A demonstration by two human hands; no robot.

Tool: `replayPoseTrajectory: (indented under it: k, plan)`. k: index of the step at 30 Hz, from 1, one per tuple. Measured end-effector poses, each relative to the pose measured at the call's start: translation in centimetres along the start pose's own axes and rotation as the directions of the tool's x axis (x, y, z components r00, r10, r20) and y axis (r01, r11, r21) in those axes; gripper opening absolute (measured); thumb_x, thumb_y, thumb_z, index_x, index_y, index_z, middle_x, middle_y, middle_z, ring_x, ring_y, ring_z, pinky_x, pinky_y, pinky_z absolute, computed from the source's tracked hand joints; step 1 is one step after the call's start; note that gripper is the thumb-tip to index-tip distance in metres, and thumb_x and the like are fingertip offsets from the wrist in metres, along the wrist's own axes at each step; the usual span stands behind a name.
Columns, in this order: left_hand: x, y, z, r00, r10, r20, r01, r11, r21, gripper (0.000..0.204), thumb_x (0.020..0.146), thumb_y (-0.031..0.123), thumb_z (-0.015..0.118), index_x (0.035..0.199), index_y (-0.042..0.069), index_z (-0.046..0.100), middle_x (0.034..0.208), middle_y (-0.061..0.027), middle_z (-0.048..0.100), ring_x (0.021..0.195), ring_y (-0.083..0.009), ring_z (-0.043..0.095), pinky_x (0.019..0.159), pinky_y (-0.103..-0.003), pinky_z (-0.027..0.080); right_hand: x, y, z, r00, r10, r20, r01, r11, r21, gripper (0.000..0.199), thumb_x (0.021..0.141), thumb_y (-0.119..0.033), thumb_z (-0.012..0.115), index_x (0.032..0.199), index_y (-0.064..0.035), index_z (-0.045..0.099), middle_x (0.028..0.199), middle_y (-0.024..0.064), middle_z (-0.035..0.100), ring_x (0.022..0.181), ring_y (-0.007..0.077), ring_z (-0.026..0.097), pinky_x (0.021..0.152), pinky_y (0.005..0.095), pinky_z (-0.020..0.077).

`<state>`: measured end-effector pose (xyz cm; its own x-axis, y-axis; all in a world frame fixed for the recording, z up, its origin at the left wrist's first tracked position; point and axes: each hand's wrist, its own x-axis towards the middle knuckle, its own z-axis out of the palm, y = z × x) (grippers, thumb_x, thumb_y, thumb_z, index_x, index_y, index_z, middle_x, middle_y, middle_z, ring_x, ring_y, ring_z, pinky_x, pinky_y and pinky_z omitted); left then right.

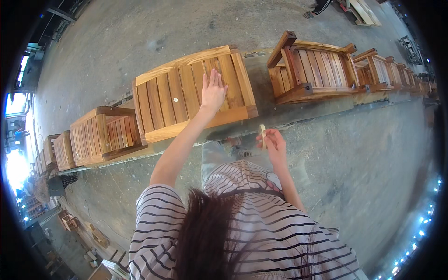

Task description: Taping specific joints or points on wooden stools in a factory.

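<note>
On the slatted wooden chair (186, 93) lying across the concrete ledge (280, 116), the left hand (213, 91) rests flat with fingers spread, while the right hand (273, 142) nearer the body pinches a small pale block (262, 133), more chairs (322, 70) lined alongside.

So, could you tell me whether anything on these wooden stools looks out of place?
A small pale scrap lies loose on the slats of the stool under the left hand. Nothing looks damaged.

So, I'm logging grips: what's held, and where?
The right hand pinches a small pale block by its lower end; the left hand lies flat on the slatted stool.
</note>
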<state>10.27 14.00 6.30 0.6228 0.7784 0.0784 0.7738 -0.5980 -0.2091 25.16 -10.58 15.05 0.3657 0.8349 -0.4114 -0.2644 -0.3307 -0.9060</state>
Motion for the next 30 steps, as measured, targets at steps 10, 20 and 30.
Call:
replayPoseTrajectory:
  k: [10, 20, 30]
  plan:
    - [0.9, 1.5, -0.8, 0.991, -0.133, -0.021, 0.132, 0.991, -0.031, 0.069, 0.099, 0.047, 0.036, 0.138, -0.01, 0.042, 0.146, -0.0241, 0.04, 0.144, -0.0288, 0.026, 0.116, -0.053, 0.014, 0.7, -1.1, 1.3, 0.994, -0.02, 0.105, 0.021, 1.0, -0.005, 0.02, 0.095, 0.002, 0.046, 0.114, -0.0002, 0.048, 0.097, 0.0103, 0.065, 0.075, 0.0141, 0.064, 0.071, 0.0254, 0.0502]
    - [-9.1, 2.5, -11.6, 0.998, 0.008, 0.065, 0.063, 0.117, -0.991, 0.042, 0.087, 0.026, 0.069, 0.121, 0.003, 0.062, 0.119, -0.0155, 0.065, 0.108, -0.0284, 0.064, 0.094, -0.036, 0.048, 1.7, -0.3, 1.8, 0.963, -0.116, 0.244, 0.138, 0.988, -0.075, 0.024, 0.096, 0.004, 0.044, 0.119, -0.0015, 0.047, 0.101, 0.0091, 0.063, 0.075, 0.0124, 0.062, 0.07, 0.024, 0.0495]
    - [-14.1, 3.4, -11.7, 0.932, -0.347, 0.099, 0.13, 0.066, -0.989, 0.018, 0.077, 0.004, 0.073, 0.095, 0.001, 0.071, 0.099, -0.0109, 0.068, 0.088, -0.027, 0.067, 0.077, -0.033, 0.053, 1.0, -4.2, 6.7, 0.895, -0.01, 0.445, 0.165, 0.936, -0.311, 0.039, 0.095, 0.003, 0.048, 0.133, -0.0032, 0.042, 0.113, 0.0092, 0.062, 0.09, 0.0127, 0.063, 0.076, 0.0251, 0.051]
